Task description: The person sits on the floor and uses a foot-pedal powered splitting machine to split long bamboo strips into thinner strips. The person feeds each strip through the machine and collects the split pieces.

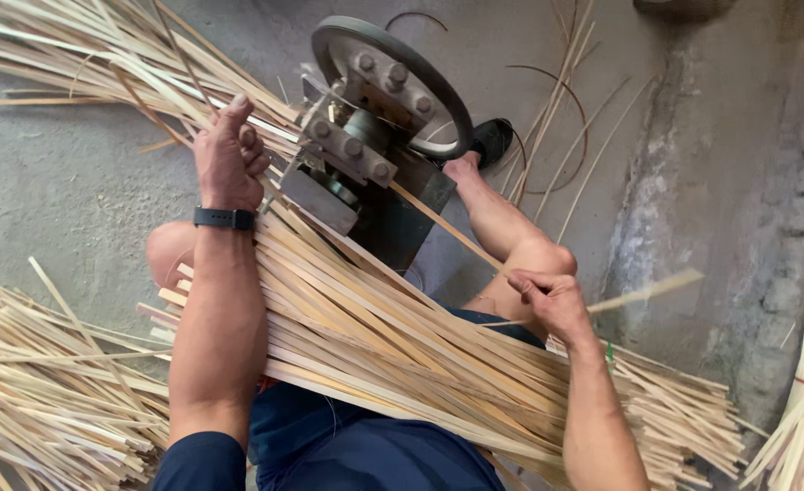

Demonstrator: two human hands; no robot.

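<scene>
Head view: the left hand is curled around a bamboo strip just beside the machine's rollers, thumb up. The right hand pinches a thin strip that runs from the machine's near side. A bundle of strips lies across the lap between both forearms. Feeding well likely means keeping the strip straight and level, fingers clear of the wheel.

Pale straw colours against grey, as I see them from here.

The bamboo strips across my lap are pale yellow-tan, as is the single strip. The splitting machine is dull grey metal with a darker wheel rim. My wristband is black, my shorts navy blue, and the floor mottled grey concrete.
</scene>
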